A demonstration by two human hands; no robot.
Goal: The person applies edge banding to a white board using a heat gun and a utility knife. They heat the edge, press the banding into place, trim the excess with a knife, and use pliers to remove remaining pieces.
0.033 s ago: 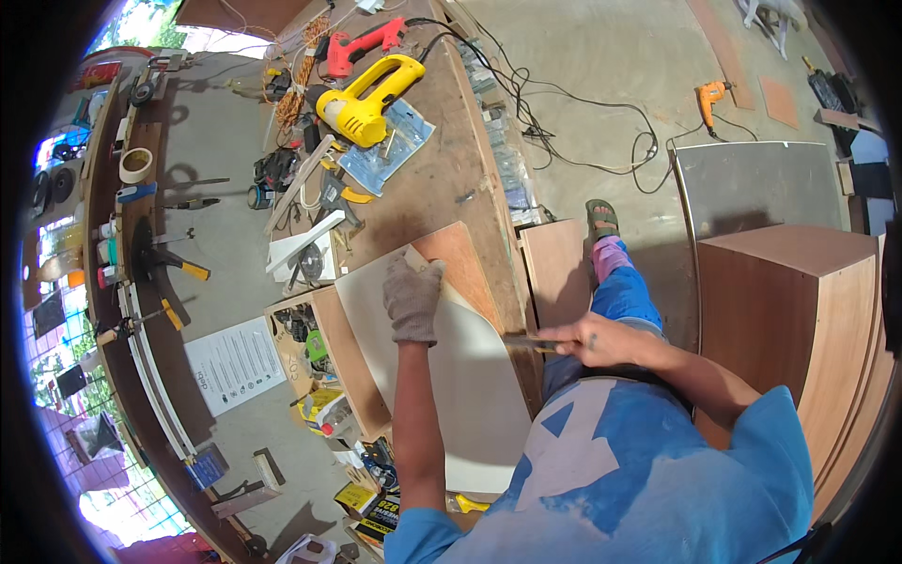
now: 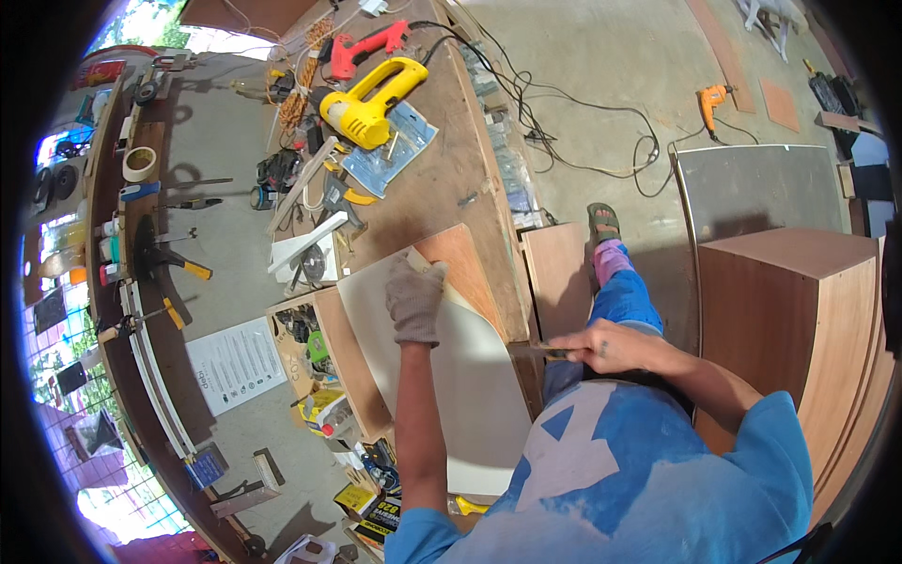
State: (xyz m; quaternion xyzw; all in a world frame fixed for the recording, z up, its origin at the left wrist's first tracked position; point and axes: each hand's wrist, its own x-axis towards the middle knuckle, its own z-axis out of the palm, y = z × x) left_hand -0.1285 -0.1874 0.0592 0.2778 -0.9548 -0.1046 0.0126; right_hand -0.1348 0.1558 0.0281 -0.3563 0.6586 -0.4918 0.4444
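A white laminate sheet (image 2: 460,376) lies on a plywood board (image 2: 465,263) at the near edge of the workbench (image 2: 442,188). My left hand (image 2: 415,299), in a grey work glove, holds the sheet down at its far corner with the fingers curled over the edge. My right hand (image 2: 609,348) is bare and closed around a thin flat hand tool (image 2: 540,350), a file or a blade; I cannot tell which. The tool's tip touches the right edge of the sheet and board. My legs in blue trousers and a sandalled foot (image 2: 602,222) stand beside the bench.
A yellow power tool (image 2: 368,105) and a red one (image 2: 362,49) lie at the far end of the bench among cables and clamps. A brown cabinet (image 2: 799,310) stands to my right, with a grey panel (image 2: 752,188) behind it. An orange drill (image 2: 709,97) lies on the floor.
My right hand and its tool have shifted slightly right and down along the sheet's edge. The left hand stays in place.
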